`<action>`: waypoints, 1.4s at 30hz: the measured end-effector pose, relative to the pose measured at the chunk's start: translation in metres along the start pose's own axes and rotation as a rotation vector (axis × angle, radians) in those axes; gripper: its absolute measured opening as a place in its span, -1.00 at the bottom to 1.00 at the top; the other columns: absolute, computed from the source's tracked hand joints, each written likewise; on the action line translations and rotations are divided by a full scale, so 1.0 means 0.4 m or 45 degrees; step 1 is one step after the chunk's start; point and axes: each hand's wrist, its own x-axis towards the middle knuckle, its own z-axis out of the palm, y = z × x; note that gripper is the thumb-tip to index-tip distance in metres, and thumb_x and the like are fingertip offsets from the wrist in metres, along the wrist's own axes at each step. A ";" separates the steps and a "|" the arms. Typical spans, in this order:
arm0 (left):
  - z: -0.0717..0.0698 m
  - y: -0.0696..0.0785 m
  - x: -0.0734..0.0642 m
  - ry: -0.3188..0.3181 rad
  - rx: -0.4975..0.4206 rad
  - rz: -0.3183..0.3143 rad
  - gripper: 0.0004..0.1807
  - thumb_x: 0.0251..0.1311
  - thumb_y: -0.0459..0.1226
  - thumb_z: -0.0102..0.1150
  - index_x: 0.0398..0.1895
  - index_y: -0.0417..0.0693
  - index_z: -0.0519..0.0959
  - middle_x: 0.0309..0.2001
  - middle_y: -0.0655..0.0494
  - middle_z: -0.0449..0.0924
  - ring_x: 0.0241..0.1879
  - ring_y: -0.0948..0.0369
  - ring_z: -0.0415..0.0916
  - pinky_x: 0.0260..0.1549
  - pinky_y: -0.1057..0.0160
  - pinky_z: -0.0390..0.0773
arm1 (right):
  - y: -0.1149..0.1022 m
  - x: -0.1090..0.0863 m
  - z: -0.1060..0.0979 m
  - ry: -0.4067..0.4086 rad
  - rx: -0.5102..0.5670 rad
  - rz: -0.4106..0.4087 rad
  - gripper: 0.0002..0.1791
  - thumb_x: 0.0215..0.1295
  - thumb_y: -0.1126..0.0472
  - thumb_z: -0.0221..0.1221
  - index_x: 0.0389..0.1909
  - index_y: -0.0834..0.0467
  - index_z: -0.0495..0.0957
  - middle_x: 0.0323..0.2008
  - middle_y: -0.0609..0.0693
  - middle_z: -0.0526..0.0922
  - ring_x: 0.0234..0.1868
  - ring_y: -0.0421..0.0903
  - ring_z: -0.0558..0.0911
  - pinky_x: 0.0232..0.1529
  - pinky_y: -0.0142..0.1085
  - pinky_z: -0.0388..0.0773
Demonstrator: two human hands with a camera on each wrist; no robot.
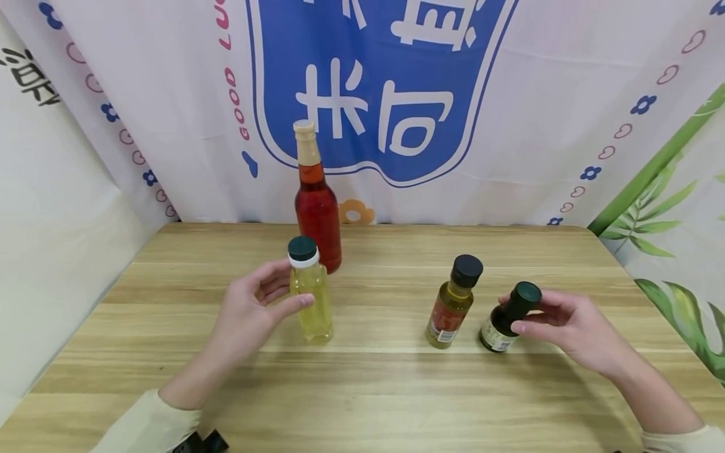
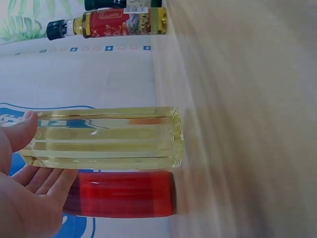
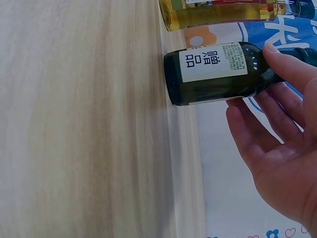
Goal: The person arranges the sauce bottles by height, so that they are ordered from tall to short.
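Note:
My left hand (image 1: 255, 302) is around a clear bottle of pale yellow liquid (image 1: 314, 308) with a dark green cap, thumb in front and fingers behind. That bottle stands upright in the left wrist view, its base at the tabletop. With thumb and fingers on either side of the neck, my right hand (image 1: 572, 330) holds a small dark green bottle (image 3: 213, 74) with a white label. This one leans slightly in the head view, its base at the table. Just left of it stands an oil bottle (image 1: 450, 305) with a black cap and red label, touched by neither hand.
A tall bottle of red liquid (image 1: 318, 214) with a cream-coloured top stands close behind the yellow one. The wood-grain table (image 1: 374, 402) ends at a printed white curtain (image 1: 544, 94) at the back. A black object (image 1: 201, 442) shows beside the left sleeve.

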 end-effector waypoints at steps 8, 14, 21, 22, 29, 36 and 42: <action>0.007 0.038 0.044 -0.030 0.000 0.025 -0.37 0.28 -0.27 0.50 0.40 -0.11 0.53 0.33 -0.07 0.64 0.26 0.01 0.66 0.17 0.46 0.64 | 0.000 0.002 0.002 0.000 0.001 0.005 -0.56 0.36 0.37 0.38 0.24 0.28 0.65 0.09 -0.27 0.80 0.02 -0.26 0.81 -0.02 -0.41 0.78; 0.033 0.063 0.095 -0.069 -0.040 0.050 -0.38 0.31 -0.31 0.47 0.42 -0.12 0.52 0.34 -0.08 0.63 0.29 0.01 0.65 0.20 0.39 0.64 | -0.002 -0.001 0.003 -0.008 0.013 0.008 -0.56 0.37 0.37 0.37 0.25 0.31 0.63 0.10 -0.25 0.81 0.03 -0.23 0.82 0.00 -0.38 0.78; 0.070 0.080 0.147 -0.094 -0.048 0.063 -0.39 0.35 -0.29 0.43 0.45 -0.06 0.50 0.35 -0.02 0.64 0.32 0.06 0.64 0.33 0.16 0.63 | -0.005 -0.001 0.003 -0.008 0.007 0.029 -0.56 0.38 0.35 0.37 0.26 0.31 0.62 0.10 -0.27 0.80 0.03 -0.23 0.82 0.01 -0.38 0.78; 0.076 0.081 0.155 -0.096 -0.049 0.065 -0.39 0.36 -0.28 0.42 0.46 -0.05 0.49 0.36 -0.03 0.64 0.33 0.05 0.64 0.35 0.13 0.62 | -0.005 -0.001 0.003 -0.006 0.005 0.029 -0.55 0.38 0.35 0.37 0.26 0.31 0.62 0.11 -0.27 0.80 0.02 -0.24 0.82 0.01 -0.38 0.78; 0.115 0.091 0.204 -0.117 -0.065 0.071 -0.34 0.40 -0.26 0.38 0.54 0.00 0.42 0.42 -0.03 0.58 0.39 0.04 0.59 0.42 0.04 0.57 | -0.006 -0.003 -0.001 -0.009 -0.003 0.042 -0.55 0.39 0.34 0.37 0.28 0.30 0.62 0.12 -0.28 0.79 0.03 -0.25 0.81 0.01 -0.40 0.77; 0.149 0.094 0.247 -0.124 -0.068 0.043 -0.31 0.43 -0.27 0.34 0.59 0.05 0.37 0.48 0.01 0.52 0.44 0.07 0.53 0.48 0.06 0.51 | -0.003 -0.003 0.000 -0.012 0.004 0.038 -0.55 0.39 0.35 0.36 0.27 0.31 0.62 0.13 -0.25 0.80 0.05 -0.25 0.81 0.02 -0.40 0.77; 0.169 0.077 0.278 -0.117 -0.066 -0.004 -0.30 0.44 -0.24 0.33 0.60 0.05 0.35 0.50 0.03 0.50 0.46 0.08 0.50 0.50 0.09 0.49 | -0.002 -0.003 0.000 0.000 -0.013 0.021 -0.55 0.39 0.36 0.37 0.26 0.31 0.62 0.12 -0.29 0.79 0.05 -0.26 0.80 0.01 -0.41 0.77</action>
